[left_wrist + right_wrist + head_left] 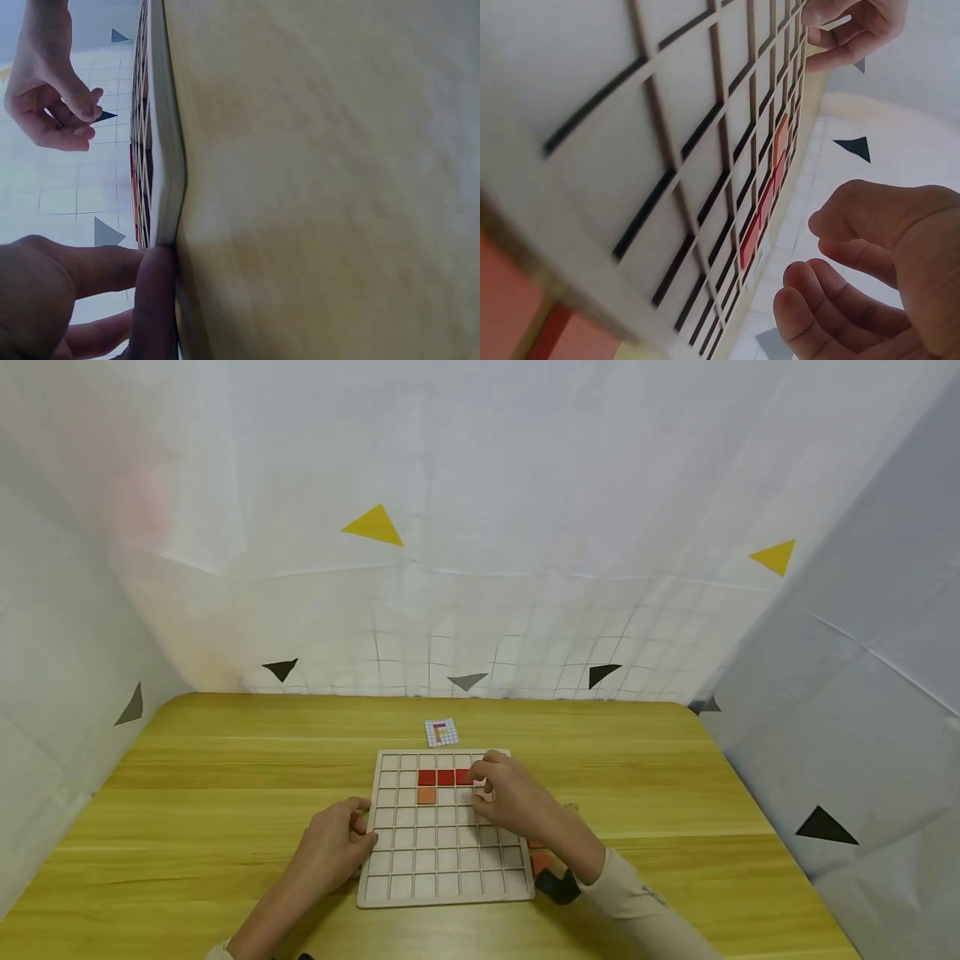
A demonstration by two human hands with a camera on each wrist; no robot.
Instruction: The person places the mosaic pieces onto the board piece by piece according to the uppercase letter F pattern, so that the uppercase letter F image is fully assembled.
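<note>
A pale wooden square board divided into a grid of shallow cells (447, 862) lies flat on the yellow wood-grained tabletop (645, 777). Three red square tiles (446, 777) sit side by side in its second row from the far edge, and one orange square tile (426, 795) fills the cell just nearer than the leftmost red one. The right hand (515, 795) hangs above the board near the rightmost red tile, its grip narrow and holding nothing, thumb apart from the bent fingers. The left hand (332, 847) touches the board's left edge; whether its grip pinches the rim, I cannot quite tell. Beyond the board lies a small white square card with a coloured grid pattern (442, 732).
</note>
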